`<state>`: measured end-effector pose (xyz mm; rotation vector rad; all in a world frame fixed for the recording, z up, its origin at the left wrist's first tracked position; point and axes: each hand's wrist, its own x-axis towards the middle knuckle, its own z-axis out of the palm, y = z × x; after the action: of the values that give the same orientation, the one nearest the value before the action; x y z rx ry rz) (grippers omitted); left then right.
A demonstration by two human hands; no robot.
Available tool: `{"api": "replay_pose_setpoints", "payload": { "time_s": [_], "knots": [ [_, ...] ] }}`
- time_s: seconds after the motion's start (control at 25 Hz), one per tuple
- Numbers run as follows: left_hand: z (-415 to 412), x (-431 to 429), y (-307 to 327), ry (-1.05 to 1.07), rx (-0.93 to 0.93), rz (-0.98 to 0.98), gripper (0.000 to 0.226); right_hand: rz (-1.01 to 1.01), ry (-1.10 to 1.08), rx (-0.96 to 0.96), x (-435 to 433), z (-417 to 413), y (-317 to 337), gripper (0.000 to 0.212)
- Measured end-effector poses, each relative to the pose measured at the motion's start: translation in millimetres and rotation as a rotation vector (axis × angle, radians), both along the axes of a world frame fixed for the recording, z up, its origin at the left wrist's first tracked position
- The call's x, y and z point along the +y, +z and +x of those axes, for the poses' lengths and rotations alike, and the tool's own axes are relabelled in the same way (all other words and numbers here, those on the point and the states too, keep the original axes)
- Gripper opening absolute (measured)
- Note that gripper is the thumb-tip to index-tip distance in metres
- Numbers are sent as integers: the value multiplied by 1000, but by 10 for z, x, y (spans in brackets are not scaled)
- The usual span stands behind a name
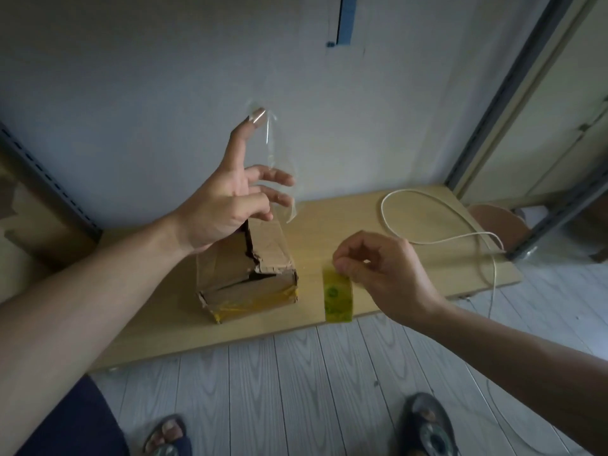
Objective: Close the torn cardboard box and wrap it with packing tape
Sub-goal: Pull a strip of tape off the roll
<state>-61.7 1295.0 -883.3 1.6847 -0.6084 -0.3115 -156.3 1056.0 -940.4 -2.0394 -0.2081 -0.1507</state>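
Observation:
A torn brown cardboard box [260,274] lies on a low wooden board [411,225], its top flaps ragged and gaping, yellowish tape along its lower edge. My left hand [227,205] is raised above the box's far end with fingers spread. A strip of clear packing tape [273,166] sticks to the tip of its index finger and hangs down past the other fingers. My right hand [381,271], right of the box, grips the roll of clear tape [338,297] with its yellow-green core, standing on edge on the board.
A white cord [437,238] loops across the right part of the board and trails onto the pale plank floor [296,390]. A grey wall stands right behind the board. Metal shelf posts [513,87] rise at right. My sandalled feet are at the bottom.

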Motion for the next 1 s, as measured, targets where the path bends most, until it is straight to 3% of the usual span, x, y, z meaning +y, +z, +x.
{"api": "replay_pose_setpoints", "payload": {
  "time_s": [0.24,0.52,0.76,1.0],
  "knots": [
    [-89,15,-27,-36,101,-22,100,-137,62,231,-116,-157,-662,17],
    [-166,-51,-93,-132,94,25,103,-246,25,450,-156,-95,-1394,21],
    [-164,-130,-188,-210,78,96,99,-301,-30,459,-113,128,-1595,12],
    [-186,-136,-267,-239,94,122,100,-408,-188,310,59,31,-1718,10]
  ]
}}
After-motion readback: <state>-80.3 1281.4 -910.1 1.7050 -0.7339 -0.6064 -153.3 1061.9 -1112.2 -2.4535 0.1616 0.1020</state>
